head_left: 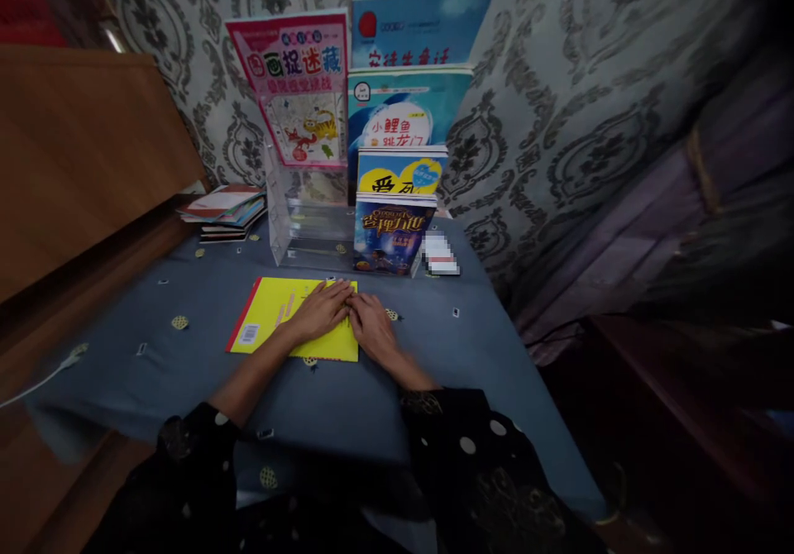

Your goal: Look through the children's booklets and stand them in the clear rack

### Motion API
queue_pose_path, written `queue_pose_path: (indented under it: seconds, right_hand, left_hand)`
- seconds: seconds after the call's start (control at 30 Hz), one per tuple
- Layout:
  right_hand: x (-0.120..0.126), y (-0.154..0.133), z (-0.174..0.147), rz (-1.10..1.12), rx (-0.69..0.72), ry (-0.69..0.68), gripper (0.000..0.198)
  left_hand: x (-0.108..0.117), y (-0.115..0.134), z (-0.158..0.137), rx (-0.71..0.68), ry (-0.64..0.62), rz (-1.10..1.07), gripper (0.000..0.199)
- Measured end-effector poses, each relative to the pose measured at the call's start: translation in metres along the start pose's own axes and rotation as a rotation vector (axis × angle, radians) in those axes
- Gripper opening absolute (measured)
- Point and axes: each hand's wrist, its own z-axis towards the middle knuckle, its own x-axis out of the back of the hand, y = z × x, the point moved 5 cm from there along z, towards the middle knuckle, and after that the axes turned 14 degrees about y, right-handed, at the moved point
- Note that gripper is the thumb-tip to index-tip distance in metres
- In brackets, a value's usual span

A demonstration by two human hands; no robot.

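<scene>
A yellow book (273,310) with a red spine and a barcode lies flat on the table, its back cover up. My left hand (321,310) rests flat across its right half, fingers stretched out. My right hand (372,324) lies at the book's right edge, partly on the tablecloth, with its fingertips meeting those of my left. Its fingers look extended, neither hand visibly gripping anything. Behind the book stands a clear tiered rack (279,215). It holds a pink picture book (303,91) on the left and a dark blue book (390,240) at the front right.
Behind the dark blue book rise a yellow-and-blue book (400,172), a teal book (409,107) and a taller blue book (422,29). A stack of books (227,211) sits back left. A blurred white item (440,255) lies right of the rack. A white cable (43,382) crosses the left edge.
</scene>
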Motion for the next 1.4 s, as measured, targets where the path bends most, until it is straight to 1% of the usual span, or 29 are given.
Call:
queue_pose_path:
  seconds: [0.07,0.13,0.2,0.33,0.4,0.47,0.53,0.6,0.8,1.0,1.1,1.2,1.3,1.33,1.4]
  right_hand:
    - [0.000,-0.001,0.000,-0.008,0.000,-0.008,0.030]
    - [0.001,-0.001,0.000,-0.014,0.001,-0.011,0.031]
    - [0.001,-0.002,-0.001,-0.022,0.008,-0.008,0.031]
    - [0.000,-0.002,-0.003,-0.040,0.017,-0.013,0.030]
    - [-0.002,-0.002,-0.002,-0.049,0.029,-0.028,0.031]
    - [-0.005,-0.001,0.001,-0.041,0.066,-0.050,0.034]
    - [-0.008,0.001,0.007,-0.023,0.101,-0.071,0.037]
    - [-0.011,0.005,0.013,-0.016,0.097,-0.077,0.038]
    - [-0.015,0.022,0.026,-0.036,0.004,-0.038,0.038]
    - [-0.014,0.034,0.032,-0.034,-0.054,-0.001,0.038]
    - [-0.012,0.041,0.035,0.004,-0.101,0.000,0.037]
    - [-0.010,0.046,0.037,0.054,-0.163,0.007,0.036]
    - [-0.008,0.048,0.039,0.109,-0.193,0.021,0.036]
    - [-0.007,0.048,0.039,0.124,-0.196,0.027,0.036]
    - [-0.005,0.048,0.040,0.147,-0.205,0.036,0.037]
  left_hand:
    - [0.004,-0.003,-0.004,0.005,0.003,-0.004,0.051]
    - [0.010,-0.012,-0.012,0.029,0.011,0.009,0.051]
    - [0.018,-0.028,-0.023,0.083,0.019,0.039,0.051]
    - [0.038,-0.073,-0.047,0.231,0.050,0.109,0.055]
    - [0.045,-0.091,-0.056,0.287,0.072,0.136,0.056]
    - [0.048,-0.102,-0.061,0.307,0.087,0.151,0.055]
    - [0.048,-0.106,-0.062,0.307,0.095,0.162,0.054]
    - [0.047,-0.106,-0.062,0.307,0.104,0.176,0.053]
    - [0.045,-0.102,-0.059,0.281,0.124,0.200,0.051]
    - [0.040,-0.097,-0.059,0.177,0.064,0.126,0.054]
    - [0.038,-0.092,-0.058,0.084,0.006,0.077,0.055]
    - [0.034,-0.080,-0.053,-0.098,-0.053,0.007,0.054]
    - [0.028,-0.062,-0.039,-0.277,-0.095,-0.065,0.053]
    - [0.025,-0.056,-0.031,-0.309,-0.107,-0.082,0.053]
    - [0.018,-0.044,-0.015,-0.328,-0.128,-0.104,0.054]
